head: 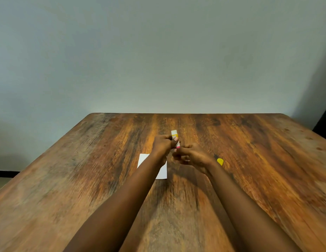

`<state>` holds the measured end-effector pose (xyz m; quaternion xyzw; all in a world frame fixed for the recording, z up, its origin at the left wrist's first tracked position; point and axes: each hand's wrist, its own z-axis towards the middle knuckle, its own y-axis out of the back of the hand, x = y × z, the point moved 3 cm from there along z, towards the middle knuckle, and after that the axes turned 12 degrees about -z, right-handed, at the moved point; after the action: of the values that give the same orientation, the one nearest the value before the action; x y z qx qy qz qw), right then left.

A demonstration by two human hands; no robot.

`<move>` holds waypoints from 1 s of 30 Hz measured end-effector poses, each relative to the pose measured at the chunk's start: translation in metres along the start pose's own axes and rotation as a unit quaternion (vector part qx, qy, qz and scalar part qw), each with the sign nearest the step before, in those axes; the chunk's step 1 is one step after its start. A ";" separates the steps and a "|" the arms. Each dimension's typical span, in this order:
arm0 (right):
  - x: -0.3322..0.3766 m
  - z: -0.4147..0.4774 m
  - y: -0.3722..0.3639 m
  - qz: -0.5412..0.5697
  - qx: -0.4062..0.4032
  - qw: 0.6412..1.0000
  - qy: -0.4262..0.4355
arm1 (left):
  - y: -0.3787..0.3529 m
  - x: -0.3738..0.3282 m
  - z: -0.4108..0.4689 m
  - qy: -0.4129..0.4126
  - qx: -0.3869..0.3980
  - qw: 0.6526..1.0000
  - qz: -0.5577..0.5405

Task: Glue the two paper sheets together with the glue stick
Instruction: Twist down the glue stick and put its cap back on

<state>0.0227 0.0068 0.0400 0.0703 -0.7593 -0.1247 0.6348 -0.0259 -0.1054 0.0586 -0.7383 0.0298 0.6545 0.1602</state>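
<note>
Pinching the uncapped glue stick above the white paper, the left hand holds firm while the right hand (fingers loosely curled, empty) hovers beside it, risking glue smearing the wooden table near the yellow cap.
</note>
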 end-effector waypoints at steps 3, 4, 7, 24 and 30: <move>-0.002 0.000 0.000 0.023 0.025 0.999 -0.020 | -0.002 0.003 0.001 0.019 0.003 0.999 -0.030; -0.002 0.000 0.000 0.022 0.014 0.999 -0.023 | -0.003 0.004 0.001 0.019 0.003 0.999 -0.040; 0.000 0.001 0.002 -0.046 -0.063 0.997 -0.027 | -0.003 0.005 0.001 0.007 -0.024 0.999 -0.029; -0.034 -0.011 0.051 -0.517 -0.194 0.830 -0.086 | 0.010 0.021 0.003 -0.030 -0.026 0.999 -0.017; -0.045 -0.008 0.056 -0.510 -0.215 0.823 -0.131 | 0.014 0.022 0.000 -0.030 0.024 0.999 0.018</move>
<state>0.0414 0.0714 0.0144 0.2917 -0.6454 -0.5987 0.3740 -0.0266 -0.1148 0.0345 -0.7135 0.0542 0.6783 0.1668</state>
